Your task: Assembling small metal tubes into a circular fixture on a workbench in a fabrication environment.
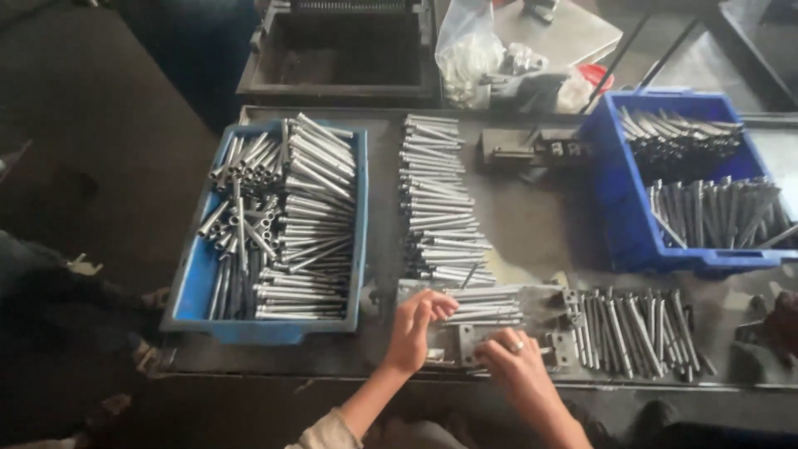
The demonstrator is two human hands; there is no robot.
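Two blue plastic crates stand on the dark metal workbench (532, 224). The left crate (195, 283) holds silver metal tubes, far too many to count: a neat stack lying crosswise fills its right half, and a looser heap, some showing their open ends, fills its left. The right crate (619, 208) is deeper and holds two lots of darker rods, one bundle lying towards the back and one row standing more upright at the front. Between the crates a long column of loose tubes (436, 191) lies on the bench, stacked crosswise from the far edge towards the person. At its near end a small batch of tubes (486, 306) rests on a grey metal fixture (465, 337), and both hands work there. The left hand (416, 328) has its fingers curled, the fingertips touching the ends of that batch. The right hand (515, 362), with a ring on one finger, lies palm down on the fixture just below the batch; its fingers seem pressed together, though the blur makes this unsure. To the right lies one row of bolts (636, 328). A clear plastic bag (470, 54) sits behind the bench.
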